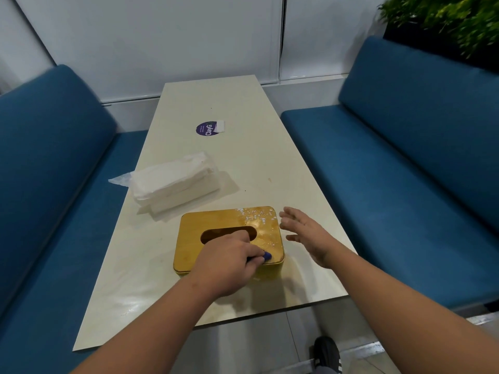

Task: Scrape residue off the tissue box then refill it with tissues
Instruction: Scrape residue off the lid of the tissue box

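A dark shoe (pixel 325 352) shows on the floor at the bottom edge, below the near end of the table (pixel 243 157). Two bare forearms reach in over that near end.

The left hand (pixel 225 265) lies on top of the tissue box (pixel 216 225), over its near right part. Its fingers are curled and pinch a small blue scraper (pixel 266 256), whose tip touches the lid close to the near right corner. The knuckles partly cover the oval slot (pixel 216 234) in the middle of the lid.

The right hand (pixel 305 233) hangs just beside the right end of the box, apart from it and holding nothing. Its fingers are straight and spread, the palm turned toward the box.

The tissue box is yellow with rounded corners and stands flat on the near half of the table, its long side across the view. White residue (pixel 255 215) is scattered in flecks over the far right part of the lid, and a few flecks lie along the right edge.

Beyond the box, to the left, a pack of white tissues (pixel 172 182) in clear wrapping lies near the table's left edge. Farther along the table is a round purple sticker (pixel 205 128) with a small white slip (pixel 219 126) at its right side.

Blue benches (pixel 405 171) flank the table on both sides, white wall panels (pixel 162 44) stand behind, and a green plant (pixel 445 20) fills the top right corner.
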